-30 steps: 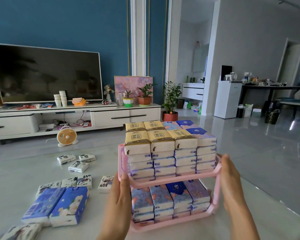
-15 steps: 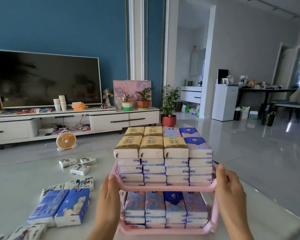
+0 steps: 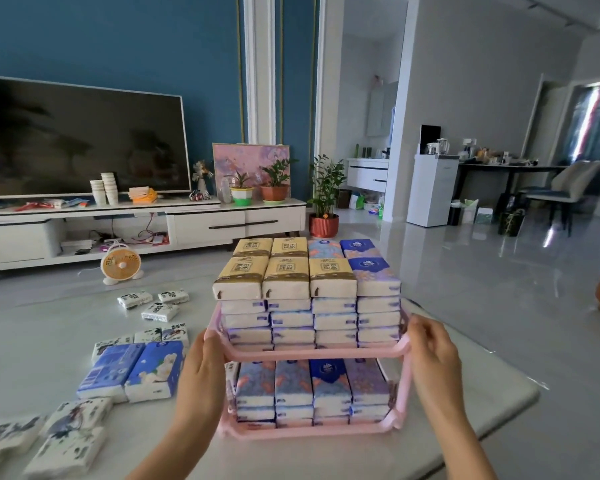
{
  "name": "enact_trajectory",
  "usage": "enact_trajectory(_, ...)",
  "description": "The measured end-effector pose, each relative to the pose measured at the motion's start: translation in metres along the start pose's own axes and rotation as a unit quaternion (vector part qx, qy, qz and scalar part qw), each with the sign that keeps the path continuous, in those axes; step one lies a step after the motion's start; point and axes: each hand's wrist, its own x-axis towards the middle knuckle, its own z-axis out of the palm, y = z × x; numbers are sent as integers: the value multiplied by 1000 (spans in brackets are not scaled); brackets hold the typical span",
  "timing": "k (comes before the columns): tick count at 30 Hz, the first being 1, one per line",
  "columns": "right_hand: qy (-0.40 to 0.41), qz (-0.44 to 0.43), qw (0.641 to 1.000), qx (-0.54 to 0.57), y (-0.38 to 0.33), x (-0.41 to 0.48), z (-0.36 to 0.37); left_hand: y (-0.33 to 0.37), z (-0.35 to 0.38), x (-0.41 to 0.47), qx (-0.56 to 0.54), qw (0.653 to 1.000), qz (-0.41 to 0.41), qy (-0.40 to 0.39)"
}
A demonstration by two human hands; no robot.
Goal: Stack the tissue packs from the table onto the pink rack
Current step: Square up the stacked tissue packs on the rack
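over the last second the pink rack (image 3: 319,353) was turned on the desk (image 3: 49,334). it had stood at an angle with its left corner toward the person, and now its long front rim faced them squarely. nothing was added to it in that time.

the left hand (image 3: 201,372) lay against the rack's left side, fingers together and fairly straight, fingertips up by the upper rim's corner. the right hand (image 3: 433,358) had its fingers curled round the right end of the upper rim. both hands had stayed on the rack through the turn, and neither carried a pack.

the rack stood in front of the person, near the desk's front edge. its upper shelf held tissue packs (image 3: 309,282) piled well above the rim, with yellow and blue ones on top, and the lower shelf packs (image 3: 312,382) filled that level across.

the loose packs had not moved. two big blue packs (image 3: 132,372) lay to the left of the rack, with small white packs (image 3: 153,304) beyond them and more white packs (image 3: 66,441) at the near left.

this looked like straightening, not stacking. the job seemed far along but unfinished, since loose packs remained. the top layer sat above any wall, so anything placed on it could slide off.
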Motion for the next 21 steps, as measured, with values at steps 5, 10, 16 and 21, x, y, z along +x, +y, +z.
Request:
enact_trajectory(5,-6,-15,999,-38,-8,-13,-9,3,-13,-14,-13,1000,-4,-1)
enact_trajectory(10,-10,-45,997,-67,-12,-24,-10,8,-29,-32,-28,1000,-13,-1)
enact_trajectory(16,-34,-54,995,-74,-19,-35,-7,8,-46,-50,-9,1000,-20,9)
enact_trajectory(21,-75,-29,993,-87,-25,-44,-10,17,-64,-63,69,998,-6,-13)
